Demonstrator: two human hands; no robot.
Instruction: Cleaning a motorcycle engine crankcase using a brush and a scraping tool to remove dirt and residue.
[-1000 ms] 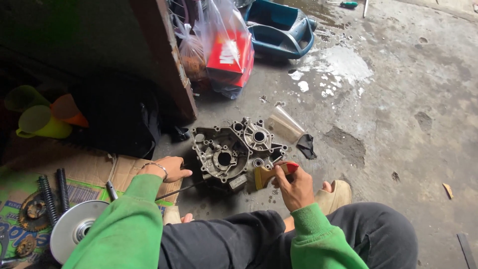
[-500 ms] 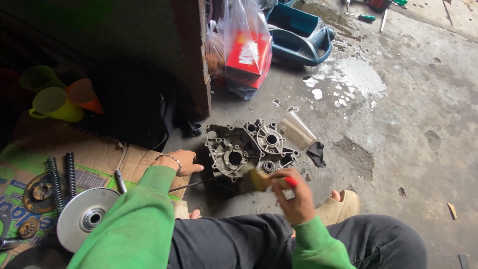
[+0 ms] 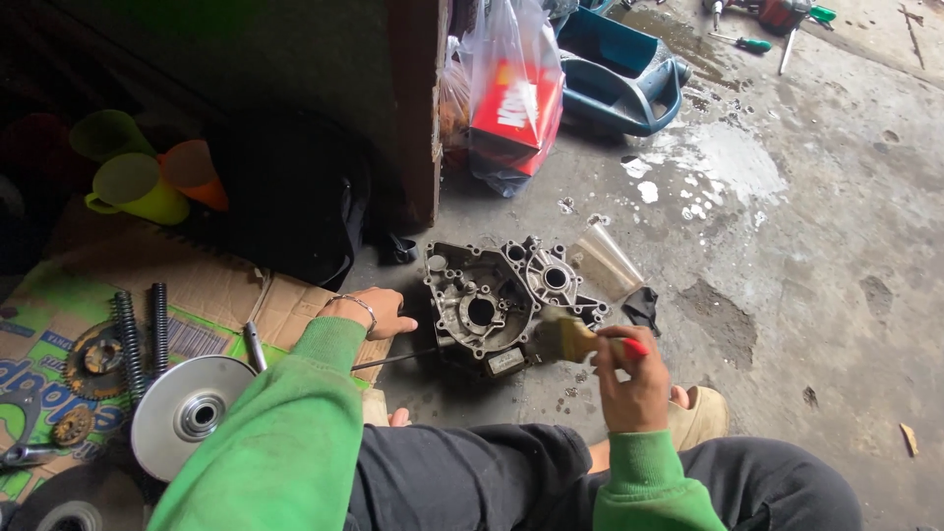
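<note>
Right hand (image 3: 634,388): fingers closed around the red handle of a paintbrush (image 3: 580,339); bristles pressed against the near right edge of the engine crankcase half (image 3: 497,305).

Left hand (image 3: 379,313): fingers curled loosely, resting on the floor at the casing's left side, touching or just short of it; whether they grip anything cannot be told. A metal bracelet sits on the wrist. A thin metal rod (image 3: 393,360) lies just below this hand, pointing at the casing.

Engine crankcase half: grey cast metal, open face up, flat on the concrete floor (image 3: 816,246) directly in front of the seated person's knees.

Around the casing: clear plastic cup (image 3: 602,261) tipped on its side, touching the upper right corner; black rag (image 3: 644,307) just beside it; wet patches and white flecks on the floor beyond.

Left, on flattened cardboard (image 3: 236,290): round pulley disc (image 3: 192,413), two black coil springs (image 3: 143,329), a toothed gear (image 3: 96,356).

Further back: plastic bag with a red box (image 3: 511,103), blue tray (image 3: 619,74), yellow-green and orange cups (image 3: 147,182).

Risks, as judged: the casing is barely braced, so a firm brush stroke could slide or rock it on the wet floor; the brush could flick grime into the open bearing bores; the tipped cup could roll off at a nudge.
</note>
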